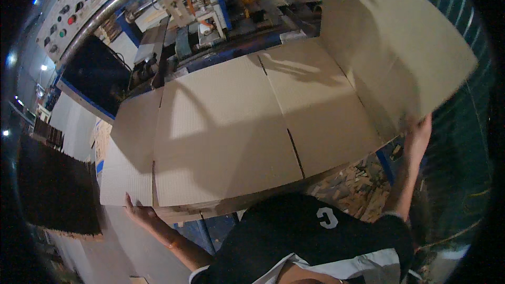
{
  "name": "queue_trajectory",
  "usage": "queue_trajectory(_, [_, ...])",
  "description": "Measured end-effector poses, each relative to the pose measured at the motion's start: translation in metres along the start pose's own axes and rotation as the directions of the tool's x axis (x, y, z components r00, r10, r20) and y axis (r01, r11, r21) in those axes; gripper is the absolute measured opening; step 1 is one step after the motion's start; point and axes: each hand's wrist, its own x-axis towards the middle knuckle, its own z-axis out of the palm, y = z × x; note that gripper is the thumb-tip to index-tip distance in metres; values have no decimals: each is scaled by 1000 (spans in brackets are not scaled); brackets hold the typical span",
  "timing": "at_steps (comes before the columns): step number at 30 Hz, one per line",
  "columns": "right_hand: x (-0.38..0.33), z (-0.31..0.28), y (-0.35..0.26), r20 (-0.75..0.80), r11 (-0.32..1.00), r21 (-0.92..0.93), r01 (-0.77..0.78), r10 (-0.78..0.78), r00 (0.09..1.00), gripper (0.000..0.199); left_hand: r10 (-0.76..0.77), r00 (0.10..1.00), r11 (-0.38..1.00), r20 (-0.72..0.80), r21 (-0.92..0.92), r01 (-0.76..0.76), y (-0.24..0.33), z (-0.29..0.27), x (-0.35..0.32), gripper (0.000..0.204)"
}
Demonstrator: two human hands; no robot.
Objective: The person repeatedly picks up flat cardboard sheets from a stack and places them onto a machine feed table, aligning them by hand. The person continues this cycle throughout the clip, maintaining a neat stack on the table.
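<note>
Before machine point(181, 42), cardboard sheet point(221, 137) lies mostly flat, right panel point(400, 37) raised. Right hand point(418, 129): fingers clamped on panel edge. Left hand point(142, 214): at near-left corner, finger closure cannot be told. Uneven pull may skew sheet; over-bending may tear right panel.

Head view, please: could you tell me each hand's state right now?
Left hand: at the near edge of the corrugated cardboard sheet; grip unclear.
Right hand: at the raised cardboard panel; grip cannot be told.
</note>
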Motion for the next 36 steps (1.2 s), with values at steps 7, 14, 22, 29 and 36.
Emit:
queue_trajectory(7, [-88,49,-15,573,817,-3,577,-472,671,31,47,954,958,297,257,-128,-6,7,-61,41])
queue_trajectory(14, [-76,58,-20,825,762,9,648,-371,426,29,-167,92,180,982,122,-976,14,58,-121,40])
queue_trajectory(22, [-27,94,12,929,726,-3,687,-252,271,35,-158,-14,208,987,19,-978,15,87,-84,57])
queue_trajectory(29, [36,173,40,899,537,4,843,-371,232,40,-126,-20,245,992,12,-970,-20,133,-43,63])
queue_trajectory(36, [52,188,42,901,579,15,815,-361,240,43,-44,-15,231,999,-4,-973,-28,133,-37,62])
